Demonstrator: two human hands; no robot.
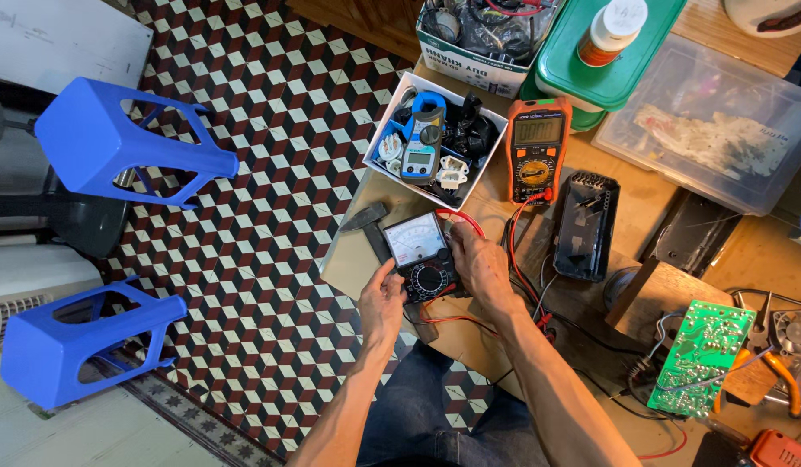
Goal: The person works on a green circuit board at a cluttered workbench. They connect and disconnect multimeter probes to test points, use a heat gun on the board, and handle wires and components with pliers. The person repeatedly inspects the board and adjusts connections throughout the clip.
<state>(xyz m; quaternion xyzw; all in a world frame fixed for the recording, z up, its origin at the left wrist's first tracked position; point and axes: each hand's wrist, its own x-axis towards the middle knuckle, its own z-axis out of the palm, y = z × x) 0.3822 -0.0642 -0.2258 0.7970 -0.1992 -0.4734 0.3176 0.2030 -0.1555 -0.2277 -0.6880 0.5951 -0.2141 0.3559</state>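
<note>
A black analogue multimeter (420, 254) with a white dial face lies near the table's left edge. My left hand (381, 298) touches its lower left side with thumb and fingers. My right hand (479, 265) grips its right side, fingers curled around the case. Red and black test leads (470, 322) run from the meter under my right wrist.
An orange digital multimeter (535, 147) lies beyond, beside a white box (484, 164) holding a blue clamp meter (422, 143) and plugs. A black housing (586, 225), green circuit board (700, 355), green-lidded tub (608, 73) and clear container (720, 121) crowd the table. Two blue stools (115, 147) lie on the tiled floor.
</note>
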